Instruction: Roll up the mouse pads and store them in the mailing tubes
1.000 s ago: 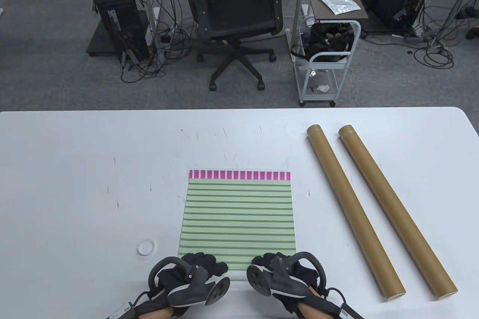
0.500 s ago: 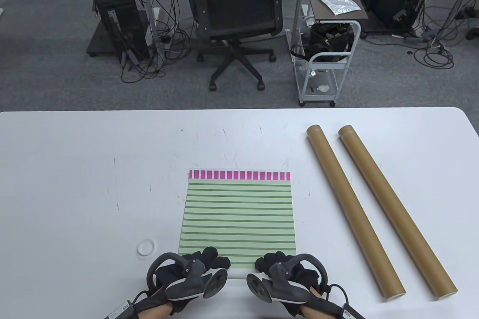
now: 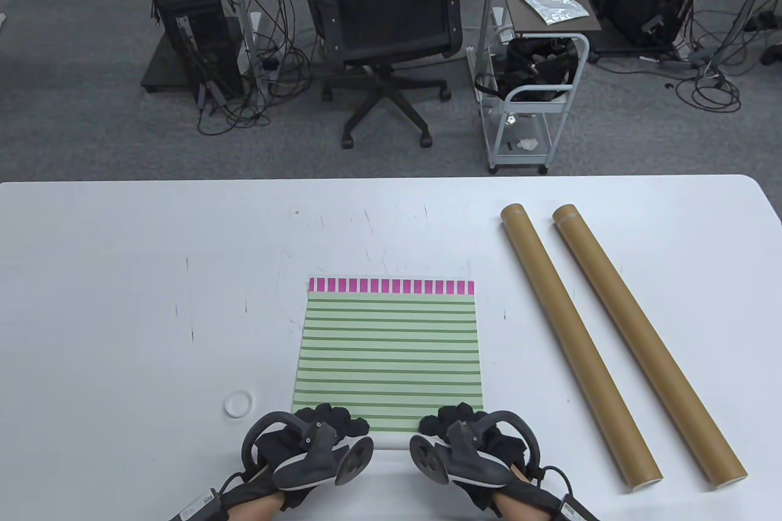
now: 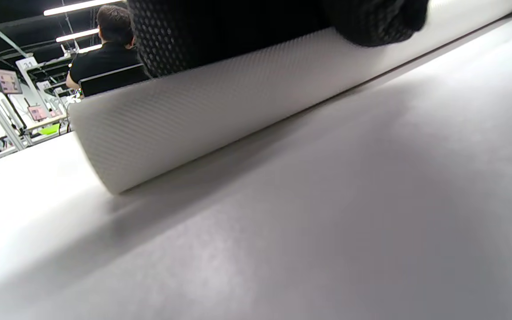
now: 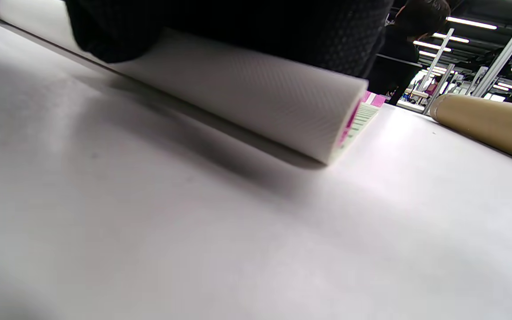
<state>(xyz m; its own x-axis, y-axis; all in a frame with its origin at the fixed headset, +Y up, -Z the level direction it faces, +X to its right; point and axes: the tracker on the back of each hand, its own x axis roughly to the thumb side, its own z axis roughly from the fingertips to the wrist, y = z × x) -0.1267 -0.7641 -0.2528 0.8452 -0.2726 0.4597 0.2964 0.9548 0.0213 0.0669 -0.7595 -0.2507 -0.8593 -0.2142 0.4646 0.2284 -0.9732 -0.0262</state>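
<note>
A green-striped mouse pad with a magenta band at its far edge lies flat in the middle of the table. Its near edge is rolled over, showing the white underside. My left hand grips the roll's left end and my right hand grips its right end, fingers curled over the top. In the left wrist view, gloved fingers wrap the white roll. The right wrist view shows the roll's open end. Two brown mailing tubes lie side by side on the right.
A small white ring-shaped cap lies left of the pad, near my left hand. One tube shows at the right edge of the right wrist view. Beyond the table's far edge stand an office chair and a cart.
Both hands have crept a little forward over the pad's near edge. The white rolled part has grown and covers slightly more of the green stripes.
</note>
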